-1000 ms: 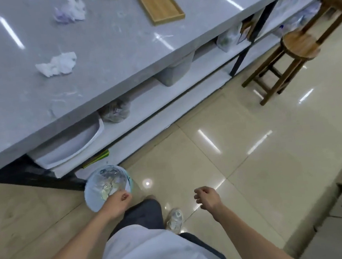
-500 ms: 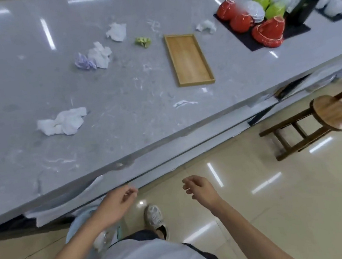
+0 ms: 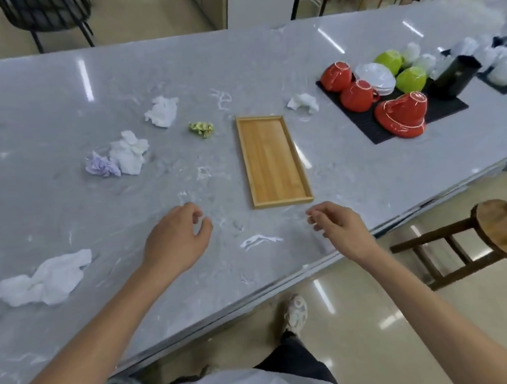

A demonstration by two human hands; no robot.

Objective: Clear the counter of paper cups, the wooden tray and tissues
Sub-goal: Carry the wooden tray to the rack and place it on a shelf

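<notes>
Hovering over the grey counter (image 3: 43,99), left hand (image 3: 175,238) and right hand (image 3: 339,229) loosely curled, empty, wooden tray (image 3: 272,159) just beyond, crumpled tissues (image 3: 44,279) at left.

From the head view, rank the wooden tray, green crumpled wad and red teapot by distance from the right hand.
1. wooden tray, just ahead of the right hand
2. green crumpled wad, left of the tray's far end
3. red teapot, far right on the black mat
</notes>
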